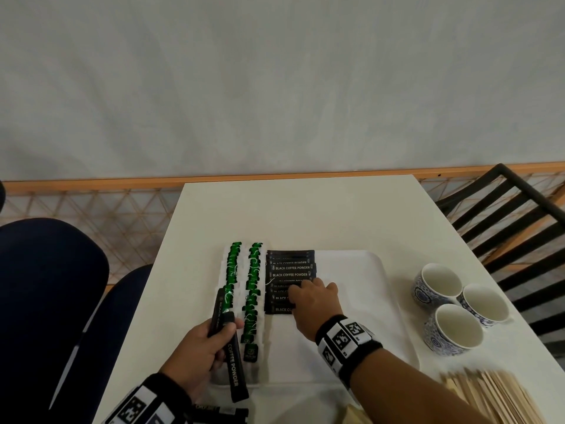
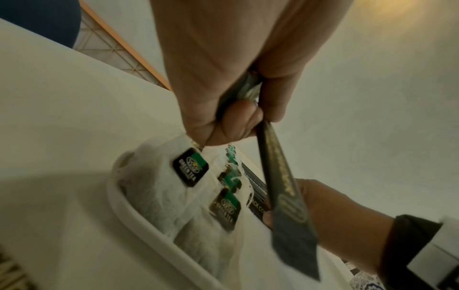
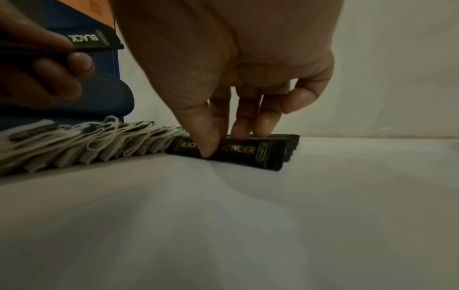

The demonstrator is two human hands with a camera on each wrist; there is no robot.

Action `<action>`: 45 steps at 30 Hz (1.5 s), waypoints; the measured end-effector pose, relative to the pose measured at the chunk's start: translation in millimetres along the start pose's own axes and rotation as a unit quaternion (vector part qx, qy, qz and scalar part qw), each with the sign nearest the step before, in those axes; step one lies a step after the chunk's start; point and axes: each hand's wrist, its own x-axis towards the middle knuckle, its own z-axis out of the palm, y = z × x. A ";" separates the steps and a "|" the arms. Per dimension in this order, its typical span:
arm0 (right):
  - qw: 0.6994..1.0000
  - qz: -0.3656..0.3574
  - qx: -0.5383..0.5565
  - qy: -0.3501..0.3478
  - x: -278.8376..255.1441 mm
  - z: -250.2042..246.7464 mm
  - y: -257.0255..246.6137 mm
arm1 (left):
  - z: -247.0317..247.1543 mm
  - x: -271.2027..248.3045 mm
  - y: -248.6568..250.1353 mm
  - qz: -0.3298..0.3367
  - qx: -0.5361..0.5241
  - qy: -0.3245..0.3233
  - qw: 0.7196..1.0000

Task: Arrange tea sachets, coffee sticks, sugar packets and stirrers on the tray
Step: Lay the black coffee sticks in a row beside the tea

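A white tray (image 1: pixel 354 270) lies on the table. Two rows of tea sachets (image 1: pixel 253 280) with green tags fill its left side. Beside them runs a column of black coffee sticks (image 1: pixel 290 267). My right hand (image 1: pixel 302 292) reaches down on the near end of that column. In the right wrist view its thumb and fingers (image 3: pixel 211 145) pinch the nearest coffee stick (image 3: pixel 243 155), which lies flat on the tray. My left hand (image 1: pixel 201 353) hovers over the tray's near left corner and grips two more coffee sticks (image 1: pixel 234 362), also seen as the held sticks (image 2: pixel 285 196).
Three blue-patterned cups (image 1: pixel 455 325) stand right of the tray. A heap of wooden stirrers (image 1: pixel 501 399) lies at the near right. More loose coffee sticks (image 1: pixel 220 413) lie at the table's near edge. A black chair (image 1: pixel 513 228) stands to the right.
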 end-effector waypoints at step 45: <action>0.997 0.039 0.069 -0.019 -6.7 6.6 -5.3 | 3.1 2.2 -0.7 0.014 -0.066 0.020 0.997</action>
